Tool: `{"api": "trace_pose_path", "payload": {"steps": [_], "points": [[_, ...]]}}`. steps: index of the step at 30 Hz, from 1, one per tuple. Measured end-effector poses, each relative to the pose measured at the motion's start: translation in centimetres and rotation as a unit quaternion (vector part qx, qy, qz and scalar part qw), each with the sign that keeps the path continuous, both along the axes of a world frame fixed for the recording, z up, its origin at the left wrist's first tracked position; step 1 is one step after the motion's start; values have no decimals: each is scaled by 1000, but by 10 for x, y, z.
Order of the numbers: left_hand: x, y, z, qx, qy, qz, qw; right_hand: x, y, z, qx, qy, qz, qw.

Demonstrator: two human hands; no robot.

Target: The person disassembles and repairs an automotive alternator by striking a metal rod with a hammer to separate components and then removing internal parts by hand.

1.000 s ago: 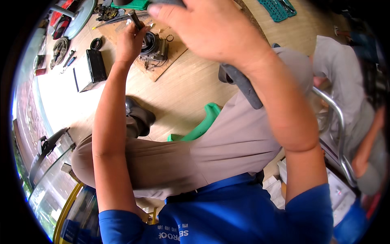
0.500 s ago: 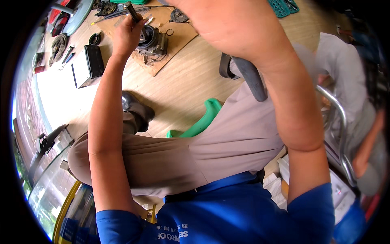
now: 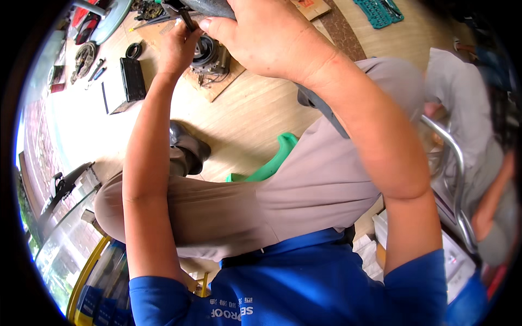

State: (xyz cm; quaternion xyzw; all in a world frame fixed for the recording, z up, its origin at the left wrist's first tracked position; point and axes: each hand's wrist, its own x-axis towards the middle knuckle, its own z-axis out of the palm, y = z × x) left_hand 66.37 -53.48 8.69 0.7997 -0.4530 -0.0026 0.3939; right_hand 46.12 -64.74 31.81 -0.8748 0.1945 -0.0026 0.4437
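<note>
item: round metal machine pt. [image 3: 217, 64] w/ black-lined bore, sat on brown board [image 3: 217, 91] on the wood flr [image 3: 247, 117], upper l of view. l hand [image 3: 178, 48]: clamped on short dark bar [image 3: 188, 19], held tilted just above the bore; bar's lower end hidden, contact w/ pt. can't tell. r hand [image 3: 266, 41]: closed round grey hammer [image 3: 213, 6], thumb on it, other fingers mostly hidden; handle end shows under forearm; grey mass near bar top, touching or not can't tell. step, as judged: hammering bar into/against the bore. next move prob. calls for steady bar, square hit, l fingers well clear of the top. also on flr: black ring [image 3: 134, 50], black box [image 3: 132, 79], green strip [image 3: 275, 160] nr the knees, teal tool case [image 3: 379, 12] top r.
</note>
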Motion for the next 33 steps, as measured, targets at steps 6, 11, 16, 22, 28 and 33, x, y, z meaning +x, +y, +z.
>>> {"api": "trace_pose_path", "payload": {"steps": [6, 11, 16, 22, 28, 33], "points": [[-2, 0, 0, 24, 6, 2, 1000, -13, 2, -15, -106, -138, -7, 985], [3, 0, -4, -6, 29, 22, 999, -6, -2, -8, -58, -54, -3, 997], [3, 2, -6, 52, -5, 9, 999, -3, 6, 2, -24, 5, -89, 996], [5, -1, -6, 9, 58, 39, 998, 7, -8, -37, -111, -79, -11, 991], [21, 8, -17, -88, 221, 50, 970, -41, -33, 6, 6, -202, -56, 978], [38, 14, -7, -167, 259, 49, 950, -44, -42, 24, 7, -197, -93, 976]]}}
